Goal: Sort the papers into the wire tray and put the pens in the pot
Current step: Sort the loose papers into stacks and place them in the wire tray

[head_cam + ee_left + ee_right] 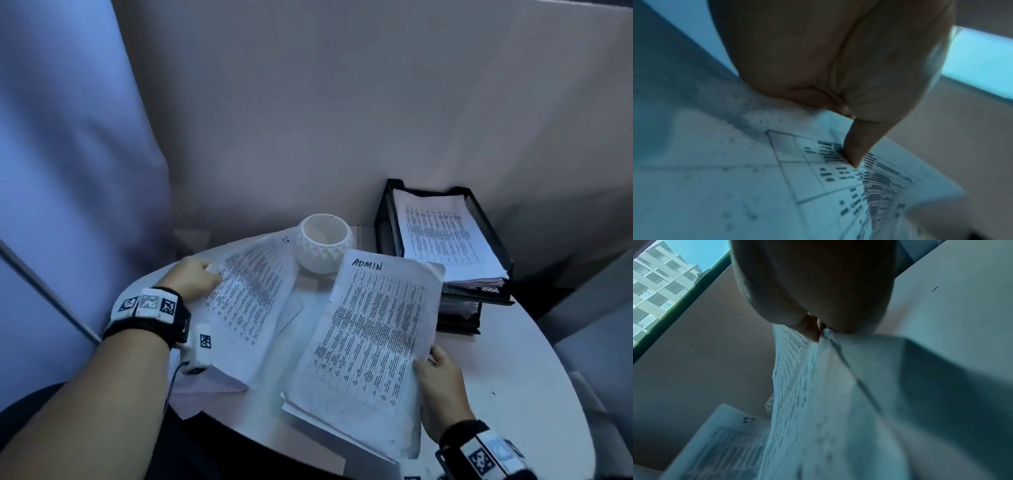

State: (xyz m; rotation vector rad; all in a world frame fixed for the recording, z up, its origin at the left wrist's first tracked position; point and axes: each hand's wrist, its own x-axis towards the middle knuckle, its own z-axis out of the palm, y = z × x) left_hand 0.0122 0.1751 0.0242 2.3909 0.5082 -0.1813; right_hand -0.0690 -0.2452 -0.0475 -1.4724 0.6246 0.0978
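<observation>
The paper-sorting step is in hand; no pens show in any view, so that part cannot be judged.

At the left, the left hand point(191, 279) pinches the far edge of a printed sheet point(245, 308), thumb on top of the print as the left wrist view shows, and the sheet is lifted and curled above a loose pile on the surface point(513, 383). In the middle stands the white pot point(324, 242), upright between the two bundles and just behind them; what shows of its inside looks empty. In front of it, the right hand point(442, 387) grips the near right edge of a thick bundle headed "ADMIN" point(373, 339), fingers curled under and thumb over, its near end raised off further sheets lying beneath.

At the far right, against the wall, sits the black wire tray point(493, 236), stacked in tiers. Its top tier already holds a thick pile of printed sheets reaching about to the rim; the lower tier holds some too, though how many is hard to tell.

The next move probably calls for carrying one bundle rightward, past the pot without knocking it, and laying it flat in a tier. The full top tier may make the pile slide.
</observation>
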